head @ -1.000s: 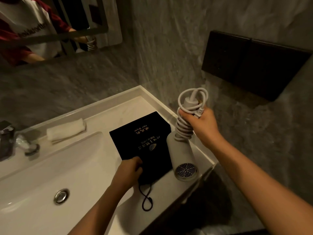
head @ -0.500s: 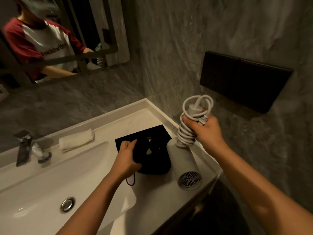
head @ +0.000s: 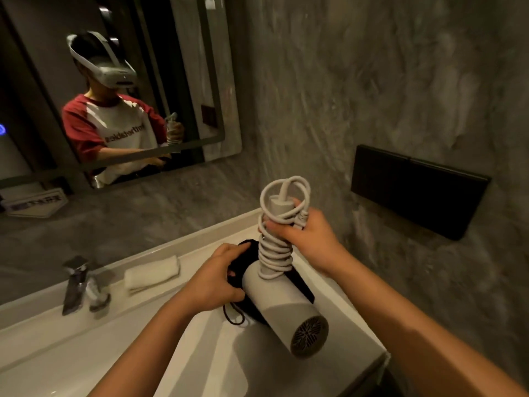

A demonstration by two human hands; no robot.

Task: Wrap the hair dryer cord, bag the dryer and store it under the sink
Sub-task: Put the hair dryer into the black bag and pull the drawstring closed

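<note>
While your right hand (head: 309, 242) clamps the wrapped handle, holding the dryer (head: 283, 305) above the sink's (head: 71, 353) right ledge, your left hand (head: 214, 279) pinches the bag (head: 300, 286) there (mouth unseen); a slackened grip could unwind the cord (head: 274, 253).

Reflected at 10 o'clock: white head-mounted headset (head: 111, 70) with top and side straps; raglan T-shirt (head: 114, 124), white torso, red short sleeves (head: 75, 126), dark mirrored lettering across chest. Uncovered: left forearm (head: 160, 333), right forearm (head: 400, 319).

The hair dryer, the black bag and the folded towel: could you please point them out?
hair dryer (head: 274, 299), head view, barrel
black bag (head: 303, 290), head view, right edge
folded towel (head: 153, 272), head view, top face
</note>
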